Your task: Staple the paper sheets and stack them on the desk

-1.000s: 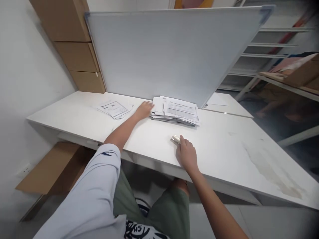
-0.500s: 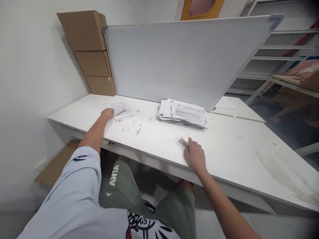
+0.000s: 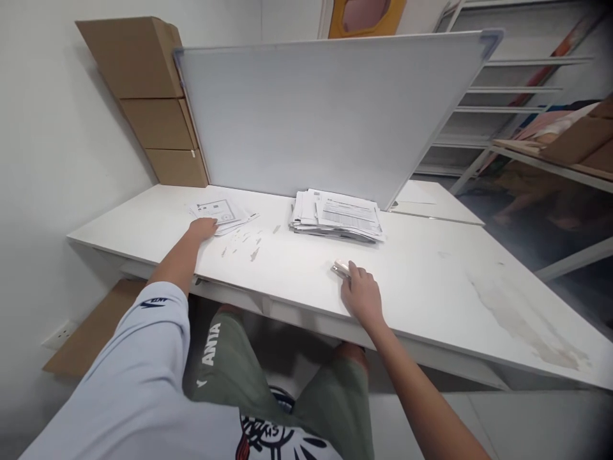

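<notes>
My left hand (image 3: 203, 229) is at the near left edge of a small loose pile of papers. Its fingers are closed on the edge of the top sheet of paper (image 3: 218, 209), which carries a framed print and lies nearly flat. My right hand (image 3: 363, 292) rests on the table, wrapped round a small pale stapler (image 3: 341, 268) whose front end points to the far left. Behind the stapler lies a thicker stack of printed papers (image 3: 338, 217), which neither hand touches.
A large whiteboard (image 3: 306, 115) stands upright along the back of the white table (image 3: 287, 275). Cardboard boxes (image 3: 158, 124) are stacked at the back left corner. Worn grey marks (image 3: 253, 254) show on the tabletop. White shelving (image 3: 507, 108) stands to the right.
The top sheet under my left hand now lies flatter, with its framed print showing. My right hand still holds the stapler in about the same place. The whole view has shifted slightly.
</notes>
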{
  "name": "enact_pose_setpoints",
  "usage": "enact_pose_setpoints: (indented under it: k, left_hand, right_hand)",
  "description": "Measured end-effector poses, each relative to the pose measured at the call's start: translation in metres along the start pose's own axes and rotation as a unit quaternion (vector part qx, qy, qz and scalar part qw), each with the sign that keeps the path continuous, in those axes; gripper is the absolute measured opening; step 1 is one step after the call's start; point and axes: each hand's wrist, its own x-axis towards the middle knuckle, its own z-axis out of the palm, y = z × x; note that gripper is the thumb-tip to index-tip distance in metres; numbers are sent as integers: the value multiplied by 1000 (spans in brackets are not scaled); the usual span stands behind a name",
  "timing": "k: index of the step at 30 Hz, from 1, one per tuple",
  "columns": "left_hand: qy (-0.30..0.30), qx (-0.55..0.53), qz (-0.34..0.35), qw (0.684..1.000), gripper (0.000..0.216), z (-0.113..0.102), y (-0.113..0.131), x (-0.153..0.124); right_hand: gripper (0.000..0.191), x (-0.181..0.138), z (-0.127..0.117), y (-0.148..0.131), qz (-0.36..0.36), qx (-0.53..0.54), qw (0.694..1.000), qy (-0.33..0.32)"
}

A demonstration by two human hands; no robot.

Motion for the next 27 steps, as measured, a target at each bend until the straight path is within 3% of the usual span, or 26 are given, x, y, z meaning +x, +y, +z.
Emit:
enact_pose_setpoints:
  k: [7,12,22,27]
  left_hand:
    - [-18,2,33,999,66,-1,-11,18]
    - [-1,-7,44,999,61,5,-16,25]
    - [21,-57,28,998,58,8,-15,22]
    - [25,-101,-14,994,59,9,-15,21]
  right_hand:
    - [45,2,0,1,2,6,1000,4]
    - [44,1,1,4,-3,5,1000,8]
    - [42,0,1,5,-3,7,1000,9]
    - [43,-1,1,3,0,3,1000,8]
